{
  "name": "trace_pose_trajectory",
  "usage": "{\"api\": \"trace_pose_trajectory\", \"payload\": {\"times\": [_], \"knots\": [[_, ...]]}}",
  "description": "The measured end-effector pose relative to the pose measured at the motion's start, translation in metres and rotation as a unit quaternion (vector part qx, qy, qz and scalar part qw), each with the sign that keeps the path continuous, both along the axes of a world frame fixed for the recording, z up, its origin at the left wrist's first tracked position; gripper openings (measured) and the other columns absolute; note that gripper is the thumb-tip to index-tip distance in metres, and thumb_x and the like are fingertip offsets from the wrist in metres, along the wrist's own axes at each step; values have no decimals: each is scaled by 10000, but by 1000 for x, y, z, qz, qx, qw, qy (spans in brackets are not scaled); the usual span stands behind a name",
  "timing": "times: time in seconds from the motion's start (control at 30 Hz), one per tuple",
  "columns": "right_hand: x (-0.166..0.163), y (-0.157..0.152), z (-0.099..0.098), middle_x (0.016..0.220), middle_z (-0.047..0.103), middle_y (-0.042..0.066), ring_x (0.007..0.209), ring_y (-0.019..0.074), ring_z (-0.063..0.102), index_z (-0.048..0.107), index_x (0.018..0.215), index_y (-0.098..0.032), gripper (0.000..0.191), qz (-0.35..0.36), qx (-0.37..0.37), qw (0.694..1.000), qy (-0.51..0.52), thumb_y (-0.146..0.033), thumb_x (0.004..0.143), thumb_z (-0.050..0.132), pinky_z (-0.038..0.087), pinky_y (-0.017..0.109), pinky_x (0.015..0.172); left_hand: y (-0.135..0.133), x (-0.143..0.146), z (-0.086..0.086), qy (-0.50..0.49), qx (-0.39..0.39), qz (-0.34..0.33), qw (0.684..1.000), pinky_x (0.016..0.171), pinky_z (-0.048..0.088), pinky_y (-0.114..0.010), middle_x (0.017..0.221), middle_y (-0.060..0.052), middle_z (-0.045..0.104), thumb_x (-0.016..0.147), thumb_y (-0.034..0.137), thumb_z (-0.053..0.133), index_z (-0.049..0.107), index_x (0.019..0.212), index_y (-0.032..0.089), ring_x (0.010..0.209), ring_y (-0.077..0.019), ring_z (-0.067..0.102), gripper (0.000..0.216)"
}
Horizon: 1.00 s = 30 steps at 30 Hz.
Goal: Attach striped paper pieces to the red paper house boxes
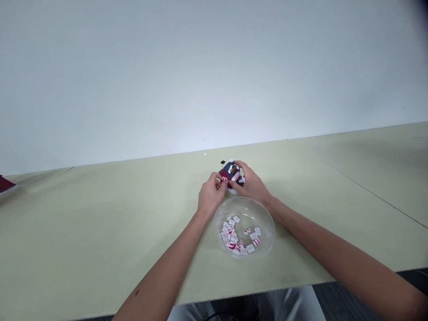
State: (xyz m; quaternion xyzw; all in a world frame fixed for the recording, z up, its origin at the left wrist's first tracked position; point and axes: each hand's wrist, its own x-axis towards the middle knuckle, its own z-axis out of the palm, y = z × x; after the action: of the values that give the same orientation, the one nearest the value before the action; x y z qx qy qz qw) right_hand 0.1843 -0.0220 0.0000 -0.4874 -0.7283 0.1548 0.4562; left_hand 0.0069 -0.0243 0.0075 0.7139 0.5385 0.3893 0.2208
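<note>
Between my two hands, just beyond a clear plastic bowl, is a small dark blue and red decorated piece (pixel 230 169) with white trim and red-and-white striped bits; its exact kind I cannot make out. My left hand (pixel 211 192) pinches at its left front side, thumb and fingertips close to a striped bit. My right hand (pixel 251 183) wraps its right side, with the thumb at the front and fingers behind. Parts of the piece are hidden by my fingers. The round clear bowl (pixel 271 232) holds several small white tiles and red-and-white striped pieces.
A small dark chip (pixel 223 162) lies on the pale table (pixel 117 232) behind the piece, and a tiny white bit (pixel 205 154) is near the white wall (pixel 200 80). At the far left edge, part of a dark red object (pixel 6 184) shows. Seams cross the tabletop.
</note>
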Motion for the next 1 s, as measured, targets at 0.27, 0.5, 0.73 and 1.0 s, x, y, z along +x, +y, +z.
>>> {"api": "trace_pose_trajectory", "payload": {"times": [0.27,0.5,0.73,1.0], "knots": [[0,2,-2,1432,535,106,1270,290,539,376,1473,-254,686,-1,6,1000,-2,-386,847,623,467,462,1017,0,0,-1,-1,-1,1,1000,557,335,-243,669,35,637,917,427,533,559,920,246,586,-137,538,183],[0,2,-2,1438,531,95,1281,283,532,369,1474,-266,682,-3,6,1000,-4,-374,849,619,470,459,1018,0,0,0,2,1,2,1000,561,334,-241,680,34,646,917,424,534,559,918,246,597,-139,546,180],[0,2,-3,1425,541,105,1267,294,541,372,1475,-264,684,-5,3,1000,-7,-389,850,619,484,465,993,-1,0,0,2,-2,2,1000,559,334,-239,686,31,647,918,428,531,561,922,248,601,-140,551,182],[0,1,-2,1437,532,102,1267,286,542,368,1474,-254,683,-5,8,1000,-10,-388,850,612,477,457,1007,0,0,0,7,-4,6,1000,564,337,-238,700,20,658,915,447,531,570,931,244,622,-148,567,207]]}}
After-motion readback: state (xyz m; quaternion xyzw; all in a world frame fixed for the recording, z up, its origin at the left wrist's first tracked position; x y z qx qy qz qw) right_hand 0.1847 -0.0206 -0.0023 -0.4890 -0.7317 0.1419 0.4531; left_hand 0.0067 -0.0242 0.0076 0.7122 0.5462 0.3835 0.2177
